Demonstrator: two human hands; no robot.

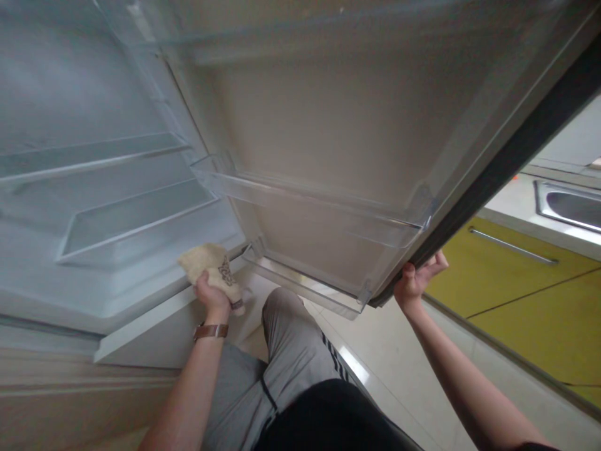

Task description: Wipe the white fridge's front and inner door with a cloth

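Note:
My left hand (213,297) is closed on a folded yellow cloth (203,260) with a dark printed pattern. It hovers by the lower front edge of the open fridge compartment (122,282). On the other side, my right hand (413,282) grips the dark outer edge of the fridge door (338,125), thumb on the inner side and some fingers behind it. Clear plastic door shelves (319,207) run across the door's inside, the lowest shelf (305,288) near my knee.
Glass shelves (136,216) cross the fridge interior at left. Beyond the door, yellow cabinets (516,282) with a metal handle (511,245) stand under a counter with a steel sink (573,203). My bent knee (286,307) is below the door, over the tiled floor (394,369).

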